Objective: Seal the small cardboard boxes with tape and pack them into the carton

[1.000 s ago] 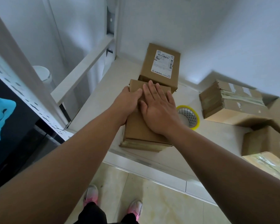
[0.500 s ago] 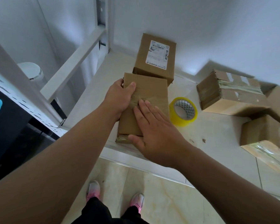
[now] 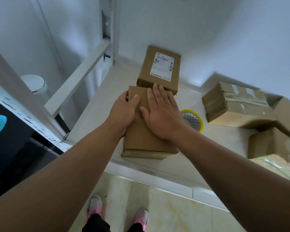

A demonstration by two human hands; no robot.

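Pressing the small cardboard box (image 3: 146, 141) beneath the flat right hand (image 3: 161, 114), fingers straight; left hand (image 3: 122, 114) curled round its edge, thumb on top. Likely light, stiff, smooth: best clamped by opposite side walls.

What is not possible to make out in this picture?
Head view:
Top of the box: mostly under the left hand and right hand.
Tape roll: partly behind the right wrist.
Label: print too small.
Boxes at right: blurred, cut by the edge.
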